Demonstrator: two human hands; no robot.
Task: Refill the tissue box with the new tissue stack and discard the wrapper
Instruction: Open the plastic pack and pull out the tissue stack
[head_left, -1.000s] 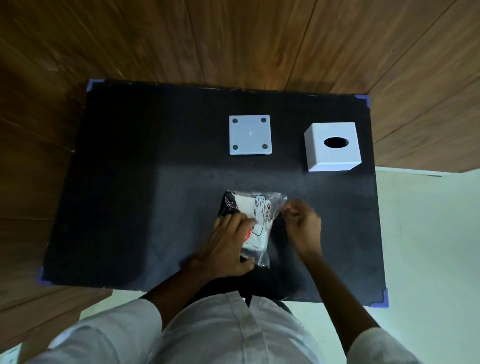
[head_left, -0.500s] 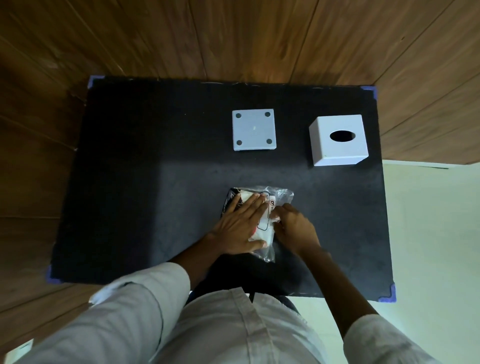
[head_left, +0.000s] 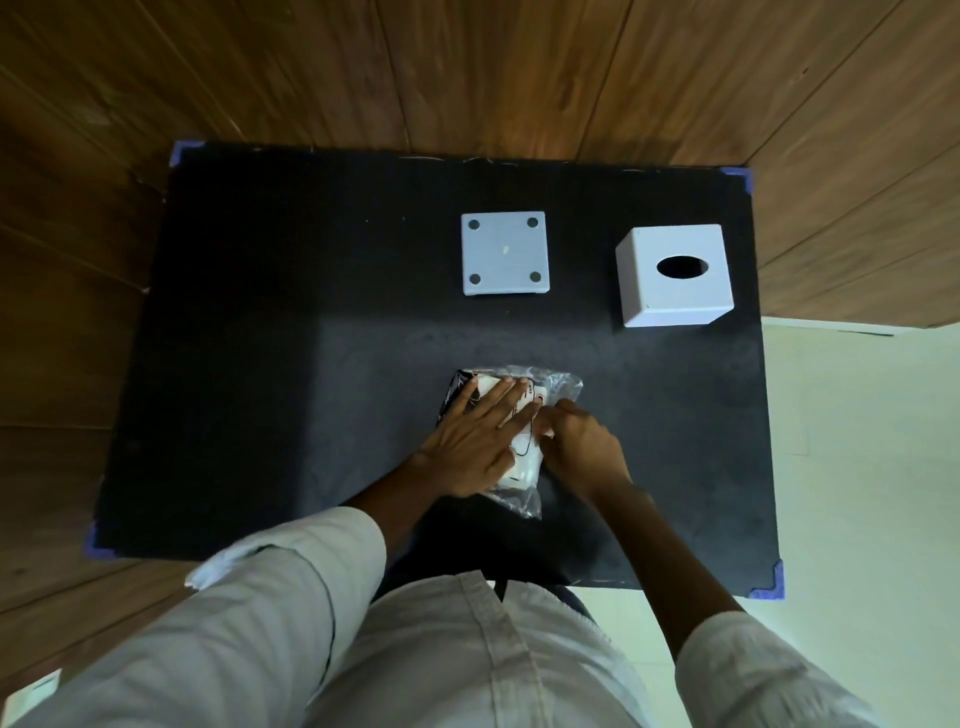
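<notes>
Black table (head_left: 311, 364), blue-taped corners, over wood floor. White tissue box (head_left: 675, 291), oval slot up, far right of table. Square white base panel (head_left: 505, 253), four dark pads, flat, left of box, apart from it. Wrapped tissue stack (head_left: 524, 467), clear printed wrapper (head_left: 563, 383), near front edge, centre. Left hand (head_left: 475, 441) flat, fingers spread, pressing on pack. Right hand (head_left: 582, 441) curled, pinching wrapper at right side of pack.
</notes>
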